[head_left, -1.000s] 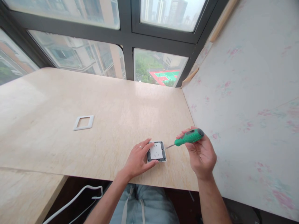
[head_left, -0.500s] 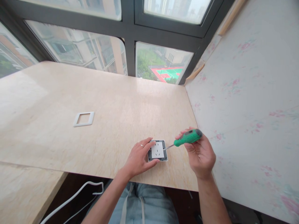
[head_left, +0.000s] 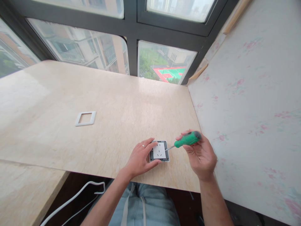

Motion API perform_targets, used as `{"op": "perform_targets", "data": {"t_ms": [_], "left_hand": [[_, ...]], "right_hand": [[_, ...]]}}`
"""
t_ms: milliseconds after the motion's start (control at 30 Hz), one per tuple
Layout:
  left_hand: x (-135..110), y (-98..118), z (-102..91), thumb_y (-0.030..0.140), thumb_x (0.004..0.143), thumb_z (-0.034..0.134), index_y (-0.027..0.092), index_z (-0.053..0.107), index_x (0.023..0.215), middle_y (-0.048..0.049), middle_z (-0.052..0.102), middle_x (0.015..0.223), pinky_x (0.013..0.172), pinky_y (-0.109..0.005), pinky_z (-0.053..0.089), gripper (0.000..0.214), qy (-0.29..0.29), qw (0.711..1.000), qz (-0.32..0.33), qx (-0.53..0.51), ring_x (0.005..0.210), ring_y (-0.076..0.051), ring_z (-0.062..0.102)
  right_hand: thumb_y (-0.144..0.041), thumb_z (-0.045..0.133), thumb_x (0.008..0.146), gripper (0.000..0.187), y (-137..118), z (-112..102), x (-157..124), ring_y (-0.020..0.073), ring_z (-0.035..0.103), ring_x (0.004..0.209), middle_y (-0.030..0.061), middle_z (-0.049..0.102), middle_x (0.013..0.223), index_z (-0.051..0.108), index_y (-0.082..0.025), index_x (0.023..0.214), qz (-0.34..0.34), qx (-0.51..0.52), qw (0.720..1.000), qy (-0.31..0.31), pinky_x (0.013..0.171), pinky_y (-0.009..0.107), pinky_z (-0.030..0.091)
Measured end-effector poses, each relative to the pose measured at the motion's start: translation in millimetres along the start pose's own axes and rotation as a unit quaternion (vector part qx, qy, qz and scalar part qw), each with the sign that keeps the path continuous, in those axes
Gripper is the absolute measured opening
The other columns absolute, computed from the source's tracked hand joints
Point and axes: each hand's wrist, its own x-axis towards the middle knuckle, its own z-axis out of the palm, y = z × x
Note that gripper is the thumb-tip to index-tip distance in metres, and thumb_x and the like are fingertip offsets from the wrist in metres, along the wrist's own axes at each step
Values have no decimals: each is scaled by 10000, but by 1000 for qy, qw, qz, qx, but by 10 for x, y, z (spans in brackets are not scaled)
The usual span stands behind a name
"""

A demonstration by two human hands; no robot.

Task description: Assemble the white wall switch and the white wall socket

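Steadily, the right grip [head_left: 201,155] stays wrapped about the handle of a green screwdriver [head_left: 187,139], fingertips on its far side and thumb beneath, the dark butt end up near the base of the fingers. The metal shaft [head_left: 170,147] slants down to the left, its tip reaching the right-hand side of a white socket [head_left: 159,151] in a dark mount; whether the tip sits in a screw slot is too small to tell. The left grip [head_left: 140,158] is spread fairly wide around the socket's left part, index finger laid across the upper left corner and thumb along the near edge, holding it between them. A ring [head_left: 143,146] shows on that hand. The socket lies face up on the pale surface [head_left: 113,103], close to its near edge, while a white cover frame [head_left: 93,118] lies flat, well off to the left. A patterned wall [head_left: 246,125] rises beyond the right arm

Compared with a second ago, the screwdriver's handle stands a little nearer the socket, and the tip appears slightly farther in past its right rim. The left grip keeps the same hold. The view has tilted a touch downward, so the cover frame sits higher in it
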Motion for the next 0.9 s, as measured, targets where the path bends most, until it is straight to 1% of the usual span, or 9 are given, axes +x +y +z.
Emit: {"op": "perform_targets", "data": {"t_ms": [100,233,367,433,500,600,667,800,900], "left_hand": [[3,1,-11,608,871,645,268,479,1413,-142,481,1526,1106,-517,421,661,-5,1000,-5,-1,1386,-335,478],[10,-2,-19,643,832,679,266,489,1410,-147,480,1529,1112,-523,417,716,-6,1000,-5,-6,1385,-345,480],[12,-8,-13,607,831,700,263,496,1395,-146,489,1521,1105,-516,427,691,-3,1000,-7,-10,1380,-334,489],[11,-10,-6,573,832,714,259,497,1385,-148,495,1515,1100,-510,432,673,1,1000,-6,-12,1374,-328,496],[11,-10,0,540,826,729,257,498,1380,-149,501,1509,1097,-510,434,664,5,1000,-5,-14,1368,-328,501],[13,-8,7,509,814,746,262,503,1375,-146,507,1502,1095,-516,434,659,8,1000,-6,-16,1363,-334,505],[15,-10,10,503,806,753,262,507,1371,-147,508,1499,1094,-522,433,662,7,1000,-8,-16,1359,-340,507],[12,-22,18,497,811,747,258,499,1382,-146,503,1505,1097,-528,426,667,7,1000,-7,-16,1364,-342,499],[7,-28,22,498,818,738,257,489,1394,-142,497,1512,1096,-530,426,672,5,1000,-7,-16,1371,-342,489]], "right_hand": [[-172,684,904,393,6,-7,-11,220,740,925,76,687,1129,578,-261,1272,-3,-6,1000,-8,813,433,654],[-128,736,849,479,11,6,-9,216,732,924,46,677,1118,569,-295,1266,-30,-16,999,0,817,438,642],[-114,783,792,624,25,21,15,203,714,893,29,628,1130,543,-346,1319,-61,-40,997,22,794,426,629],[-109,793,778,722,45,14,25,193,698,871,26,605,1118,501,-370,1384,-73,-63,995,20,778,411,618],[-104,791,778,759,68,-2,31,188,677,853,23,592,1084,481,-381,1413,-85,-90,992,6,759,398,605],[-103,787,782,719,75,-29,36,186,642,854,27,590,1066,510,-375,1387,-102,-119,988,-11,743,386,587],[-119,773,799,675,38,-40,38,199,641,895,41,593,1109,522,-359,1378,-110,-119,987,-18,760,400,586],[-195,575,951,475,-139,-30,40,271,660,1081,110,572,1302,510,-289,1412,-81,-72,993,-50,811,470,606],[-192,480,996,400,-287,-2,47,284,670,1125,132,600,1331,546,-236,1389,-50,-43,996,-54,796,454,632]]}}
